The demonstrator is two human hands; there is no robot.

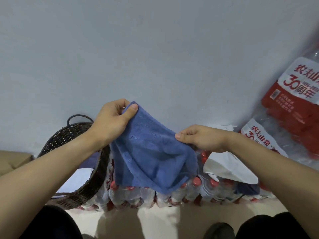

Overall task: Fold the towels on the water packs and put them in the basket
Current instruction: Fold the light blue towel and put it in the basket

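A blue towel (pixel 151 152) hangs in the air above the water packs (pixel 155 194). My left hand (pixel 112 121) pinches its upper left corner, raised higher. My right hand (pixel 202 138) pinches the upper right corner, lower down. The towel's bottom edge drapes onto the red-capped bottles. A white towel (pixel 229 168) lies on the packs to the right, with a dark blue cloth (pixel 248 188) under its near edge. The dark woven basket (pixel 82 187) stands left of the packs, partly hidden by my left forearm, with light cloth inside.
More water packs (pixel 291 104) with red and white labels are stacked at the right against the grey wall. A cardboard box (pixel 12 161) sits at the far left. My knees and the pale floor (pixel 164 221) fill the bottom of the view.
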